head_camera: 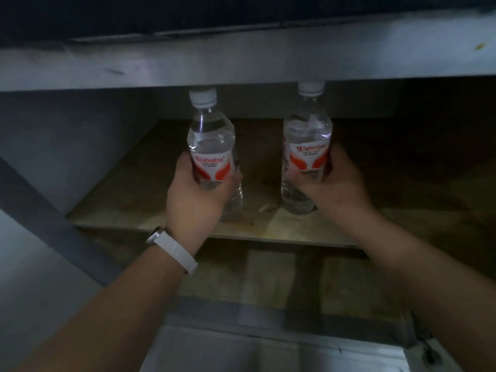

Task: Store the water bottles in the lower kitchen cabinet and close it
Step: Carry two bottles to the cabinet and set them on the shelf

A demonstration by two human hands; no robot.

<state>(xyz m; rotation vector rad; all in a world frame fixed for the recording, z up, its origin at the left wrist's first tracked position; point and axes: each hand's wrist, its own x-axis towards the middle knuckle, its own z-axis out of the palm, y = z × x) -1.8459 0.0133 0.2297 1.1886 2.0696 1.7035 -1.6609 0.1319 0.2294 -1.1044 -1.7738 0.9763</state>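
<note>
Light: dim throughout, with one brighter patch on the front edge of the shelf.
Counter edge (241, 63): a grey, scuffed band across the top, black darkness above it.
Shelf (308, 232): worn brown board, stained and scratched, its right corner lost in shadow.
Left wall (67, 146): pale grey panel, crossed by a darker slanted strip.
Space under the shelf (268, 277): brownish surface in uneven patches.
Bottom edge: pale grey frame.
</note>
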